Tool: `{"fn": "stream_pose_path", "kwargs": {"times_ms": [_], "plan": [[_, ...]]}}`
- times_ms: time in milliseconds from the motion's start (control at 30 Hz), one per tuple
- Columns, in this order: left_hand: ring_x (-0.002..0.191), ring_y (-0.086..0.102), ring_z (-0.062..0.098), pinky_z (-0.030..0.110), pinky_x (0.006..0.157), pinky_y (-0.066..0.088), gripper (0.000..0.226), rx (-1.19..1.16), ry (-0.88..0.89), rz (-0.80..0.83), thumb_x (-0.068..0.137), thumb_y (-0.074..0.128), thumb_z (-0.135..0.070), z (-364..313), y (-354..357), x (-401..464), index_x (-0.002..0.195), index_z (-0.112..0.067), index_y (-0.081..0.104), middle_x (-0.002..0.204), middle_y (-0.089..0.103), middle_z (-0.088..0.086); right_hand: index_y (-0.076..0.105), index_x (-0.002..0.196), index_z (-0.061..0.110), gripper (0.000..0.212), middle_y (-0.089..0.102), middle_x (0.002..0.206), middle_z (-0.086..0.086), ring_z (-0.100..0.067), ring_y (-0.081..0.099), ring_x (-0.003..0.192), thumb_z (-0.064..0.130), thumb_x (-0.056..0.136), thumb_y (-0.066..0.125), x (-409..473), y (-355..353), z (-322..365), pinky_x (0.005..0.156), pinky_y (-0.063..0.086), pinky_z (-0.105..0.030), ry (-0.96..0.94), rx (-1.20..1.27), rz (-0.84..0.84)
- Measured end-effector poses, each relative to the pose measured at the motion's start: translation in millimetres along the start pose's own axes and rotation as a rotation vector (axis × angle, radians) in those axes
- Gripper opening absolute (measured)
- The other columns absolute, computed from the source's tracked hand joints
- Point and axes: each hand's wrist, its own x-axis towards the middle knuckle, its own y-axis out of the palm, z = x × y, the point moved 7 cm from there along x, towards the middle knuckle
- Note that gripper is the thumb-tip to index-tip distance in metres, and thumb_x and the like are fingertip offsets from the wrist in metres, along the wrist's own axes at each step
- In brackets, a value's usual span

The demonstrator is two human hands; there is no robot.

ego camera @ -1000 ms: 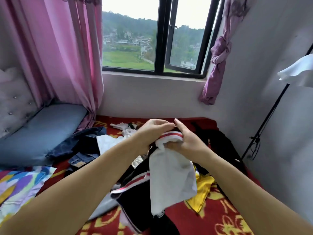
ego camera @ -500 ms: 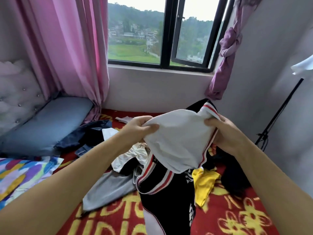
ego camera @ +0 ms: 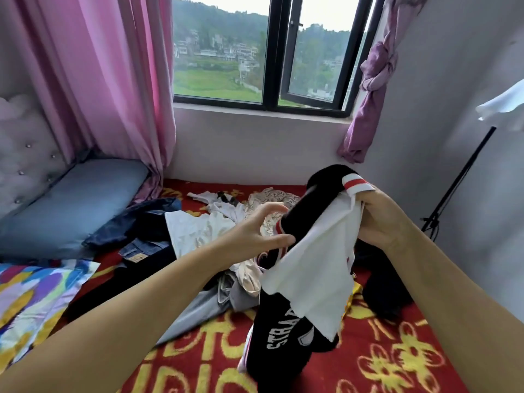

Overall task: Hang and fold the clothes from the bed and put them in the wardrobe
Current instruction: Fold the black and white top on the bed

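Black-and-white jacket [ego camera: 309,251] held up over the bed [ego camera: 397,364], gripped by the right hand only.

No container in view; the clothes are carried by the bed's red-and-yellow cover. Jacket is clamped at its striped cuff end by the right hand [ego camera: 377,219], fingers curled into the fabric, forearm raised from the lower right; its black body with white lettering hangs down to the cover near the bed's near edge. Left hand [ego camera: 255,234] is held just beside the black sleeve, fingers spread and loosely bent, thumb up; contact cannot be told. Hands are apart. Jeans [ego camera: 144,245], white shirt [ego camera: 195,231] and grey garment [ego camera: 192,310] are heaped mid-bed. Blue pillow [ego camera: 68,205] lies at the far left corner.
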Motion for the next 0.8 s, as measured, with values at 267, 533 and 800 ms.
{"fn": "stream_pose_path", "kwargs": {"times_ms": [267,533,800], "plan": [[0.136,-0.006,-0.013,0.023,0.109,0.010,0.061,0.085,0.039,0.329,0.079,0.074,-0.036,-28.0,23.0,15.2,0.114,-0.069,0.037,0.152,-0.003,-0.034,0.069,0.068,0.001,0.030,0.064,0.072,-0.012,-0.008,0.067,0.057,0.030,0.075,0.077,-5.1,21.1,-8.4,0.058,0.053,-0.014,0.170,0.159,0.138],[0.060,0.045,-0.003,0.019,0.063,0.035,0.030,0.068,0.156,-0.011,0.086,0.065,-0.006,-43.2,4.2,23.4,0.074,-0.031,0.054,0.066,0.051,-0.022,0.064,0.085,0.009,0.011,0.062,0.071,-0.004,-0.019,0.058,0.063,0.009,0.074,0.062,-11.2,-14.8,11.6,0.059,0.051,-0.024,0.041,-0.157,0.174],[0.069,0.053,0.010,0.027,0.067,0.045,0.012,0.089,0.172,0.103,0.085,0.066,-0.006,-92.9,-10.6,27.6,0.083,-0.017,0.061,0.076,0.062,0.003,0.037,0.141,0.037,0.068,0.056,0.131,0.016,0.006,0.051,0.120,0.013,0.083,0.064,-17.9,26.0,0.9,0.090,0.042,-0.007,0.032,-0.891,0.433]]}}
